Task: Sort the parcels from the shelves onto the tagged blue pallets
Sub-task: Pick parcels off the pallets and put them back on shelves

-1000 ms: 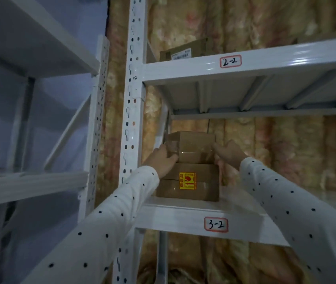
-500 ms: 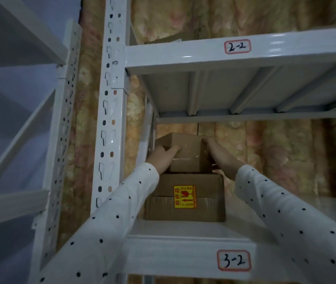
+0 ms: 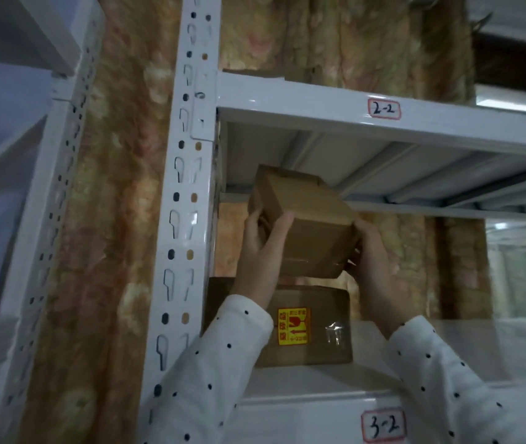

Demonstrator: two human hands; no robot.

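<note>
Head view of a white metal rack. The left hand (image 3: 260, 251) and the right hand (image 3: 372, 261) gripped a small brown cardboard parcel (image 3: 306, 225) from opposite sides, thumb of the left hand laid over its near face; the parcel was tilted and lifted clear of a larger parcel (image 3: 316, 328) directly below it. The fingers of the right hand were mostly hidden behind the small parcel. The larger parcel rested on the shelf tagged "3-2" (image 3: 382, 424), at its left end beside the perforated upright (image 3: 181, 200); its left part was covered by the left sleeve (image 3: 210, 379), and it bore a yellow-and-red sticker (image 3: 292, 326) whose print was too small to read. Above, the shelf tagged "2-2" (image 3: 384, 109) carried another box (image 3: 252, 74), only its top edge showing over the shelf lip. A patterned curtain (image 3: 117, 187) hung behind the rack. The right edge of the view was blurred.
</note>
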